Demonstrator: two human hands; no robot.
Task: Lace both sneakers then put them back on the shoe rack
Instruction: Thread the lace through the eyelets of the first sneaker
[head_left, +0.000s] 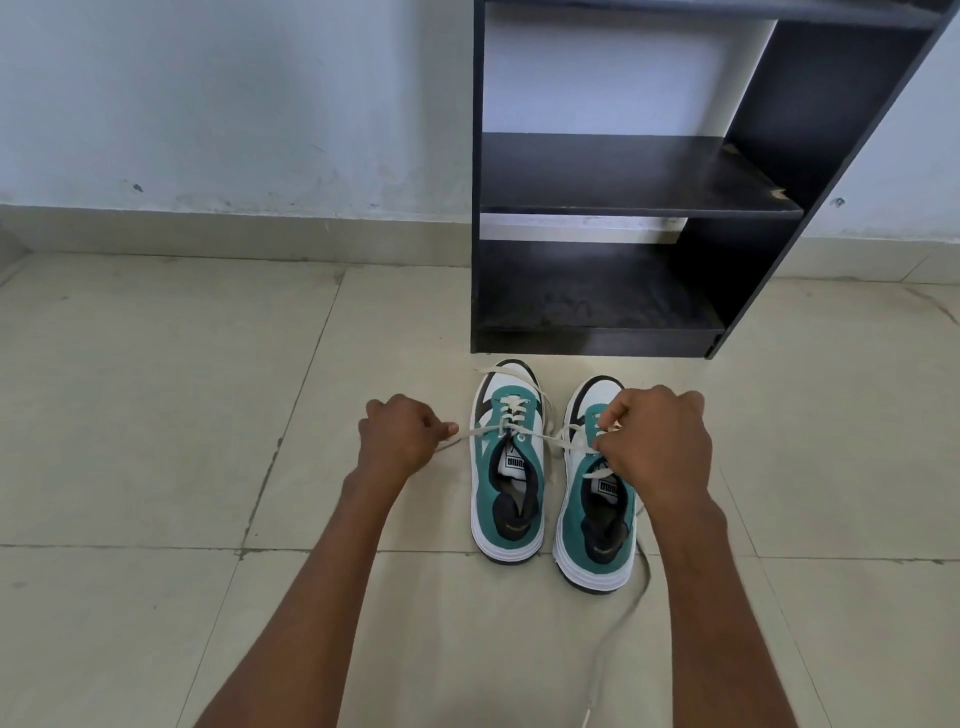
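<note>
I am mid-lacing: my left hand and right hand each have fingers clamped on an end of the lace of the left sneaker between them. The right sneaker, under my right hand, looks half-laced, and the shoe rack beyond stands bare.

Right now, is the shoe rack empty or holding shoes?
Empty: both visible shelves of the shoe rack are bare. Both sneakers stand on the floor before it.

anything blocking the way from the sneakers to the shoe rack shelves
Nothing visible. The two sneakers sit on bare floor just in front of the shoe rack, and both visible shelves are empty. The left hand and right hand hold the lace.
</note>
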